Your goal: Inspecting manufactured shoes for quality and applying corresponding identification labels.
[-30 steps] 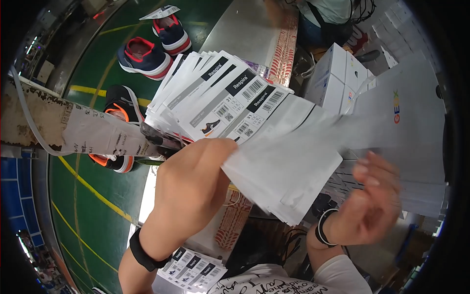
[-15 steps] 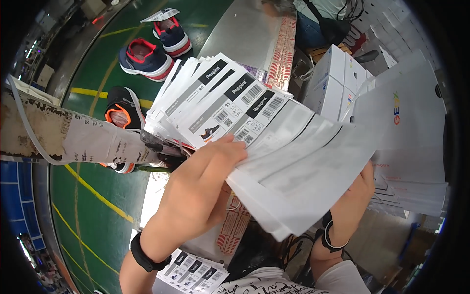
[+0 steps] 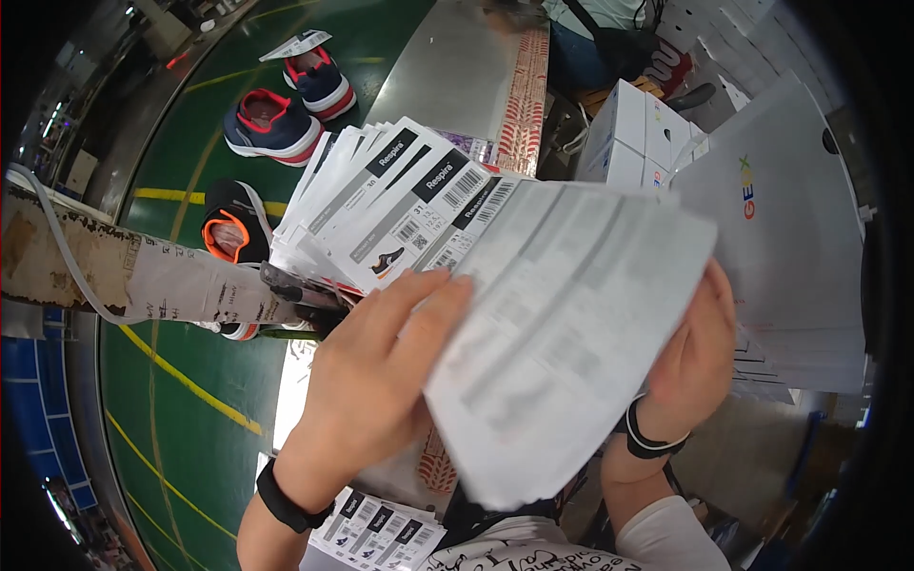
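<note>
My left hand (image 3: 367,371) is closed on the lower edge of a fanned stack of printed label sheets (image 3: 390,214), its thumb side hidden beneath. The sheets carry black header blocks, barcodes and small shoe pictures. From the stack, white sheets (image 3: 562,333) are folded back toward me, their pale reverse sides facing up and the print showing through faintly. My right hand (image 3: 697,354) grips the far right edge of those sheets, with its fingertips partly hidden behind the paper. Below my left wrist lies another pile of label sheets (image 3: 381,528).
White shoe boxes (image 3: 781,219) are stacked at the right. Navy and red shoes (image 3: 274,128) and a black and orange shoe (image 3: 228,224) stand on the green surface at left. A worn post (image 3: 190,276) juts in from the left. A person (image 3: 595,43) sits at the top.
The turned sheets have swung further over toward me and now cover more of the stack's right side. My right hand has shifted only slightly. The whole view has tilted a little.
</note>
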{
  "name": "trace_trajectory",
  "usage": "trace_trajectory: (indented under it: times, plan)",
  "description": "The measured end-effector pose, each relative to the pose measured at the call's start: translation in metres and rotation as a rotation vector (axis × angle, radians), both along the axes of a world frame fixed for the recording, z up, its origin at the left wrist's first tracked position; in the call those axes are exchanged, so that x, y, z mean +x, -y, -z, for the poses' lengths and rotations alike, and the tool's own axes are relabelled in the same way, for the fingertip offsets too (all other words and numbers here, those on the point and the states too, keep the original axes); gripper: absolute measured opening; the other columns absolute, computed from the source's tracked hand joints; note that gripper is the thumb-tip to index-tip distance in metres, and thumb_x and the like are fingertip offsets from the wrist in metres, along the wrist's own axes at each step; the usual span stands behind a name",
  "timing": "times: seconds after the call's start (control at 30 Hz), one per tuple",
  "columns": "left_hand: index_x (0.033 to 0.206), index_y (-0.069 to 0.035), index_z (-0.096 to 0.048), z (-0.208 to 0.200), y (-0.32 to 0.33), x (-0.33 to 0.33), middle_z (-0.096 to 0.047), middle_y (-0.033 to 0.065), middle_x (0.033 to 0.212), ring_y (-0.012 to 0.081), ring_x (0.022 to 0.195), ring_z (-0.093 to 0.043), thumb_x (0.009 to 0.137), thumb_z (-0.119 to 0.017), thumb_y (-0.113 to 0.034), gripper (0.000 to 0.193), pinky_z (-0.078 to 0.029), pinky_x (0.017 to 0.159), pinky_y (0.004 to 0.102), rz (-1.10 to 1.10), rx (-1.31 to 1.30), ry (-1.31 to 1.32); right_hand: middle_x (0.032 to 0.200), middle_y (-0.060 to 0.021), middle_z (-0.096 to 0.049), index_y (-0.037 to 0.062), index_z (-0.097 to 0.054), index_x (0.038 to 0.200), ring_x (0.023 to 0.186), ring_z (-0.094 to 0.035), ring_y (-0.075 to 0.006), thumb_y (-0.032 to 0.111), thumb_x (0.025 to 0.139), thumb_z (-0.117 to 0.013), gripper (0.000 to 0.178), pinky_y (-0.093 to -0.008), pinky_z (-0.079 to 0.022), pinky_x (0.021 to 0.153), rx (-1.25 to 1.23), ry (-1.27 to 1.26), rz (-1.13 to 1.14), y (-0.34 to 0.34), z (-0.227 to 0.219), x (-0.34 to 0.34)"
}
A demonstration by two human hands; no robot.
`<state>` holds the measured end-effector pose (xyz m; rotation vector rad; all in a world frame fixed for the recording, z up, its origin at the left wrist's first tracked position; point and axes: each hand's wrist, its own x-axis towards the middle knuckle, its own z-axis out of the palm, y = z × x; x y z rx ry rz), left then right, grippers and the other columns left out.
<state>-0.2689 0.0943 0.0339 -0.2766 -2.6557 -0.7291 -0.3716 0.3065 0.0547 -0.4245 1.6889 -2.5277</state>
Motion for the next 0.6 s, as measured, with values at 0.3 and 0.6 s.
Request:
trace_trajectory:
  times: [0.3,0.6]
  plan:
    - [0.106,0.005,-0.062,0.011,0.006,-0.007,-0.065,0.0101,0.091,0.0150,0.072,-0.060,0.093,-0.060,-0.003,0.015,-0.049,0.061,0.0237,-0.276,0.833,-0.018,0.086,-0.0114,-0.069,-0.0024,-0.064,0.095,0.077,-0.064,-0.0183,0.009,0.090,-0.064,0.012,-0.0278,-0.050,0.076,0.499,-0.294,0.152,-0.020,0.032,0.002]
    - [0.103,0.008,-0.063,0.011,0.015,-0.004,-0.066,0.0079,0.085,0.0084,0.071,-0.057,0.098,-0.057,-0.011,0.021,-0.049,0.059,0.0228,-0.326,0.904,0.006,0.109,-0.0074,-0.067,0.0127,-0.072,0.101,0.103,-0.060,-0.0272,0.025,0.062,-0.081,0.042,-0.0530,-0.034,0.108,1.179,-0.947,-0.270,-0.026,0.028,0.041]
